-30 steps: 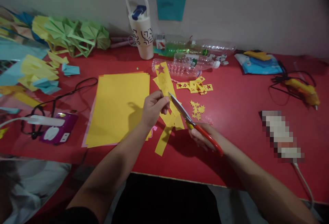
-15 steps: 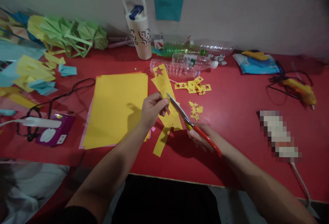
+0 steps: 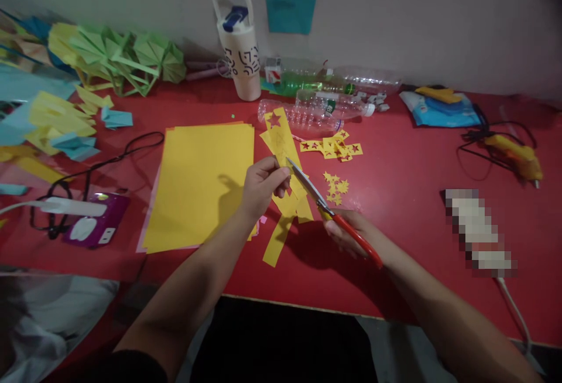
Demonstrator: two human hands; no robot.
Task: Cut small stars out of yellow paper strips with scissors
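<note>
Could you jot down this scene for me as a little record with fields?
Surface: red table
Left fingers: holding a yellow paper strip with a star-shaped hole
Right fingers: holding red-handled scissors, tip close to the left fingers
Right of the strip: small yellow stars, scraps with star holes
Left of the strip: stacked sheets, yellow on top
Behind: plastic bottles, pale tumbler

The scissors [image 3: 336, 218] look smooth metal and glossy plastic, the yellow strip [image 3: 280, 136] matt paper.

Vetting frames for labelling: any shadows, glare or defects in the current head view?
Head view: dim overall; upper right corner blackened; soft shadow on the yellow sheets beside the left hand; small glints on the clear bottles; pixelated patch at right.
</note>
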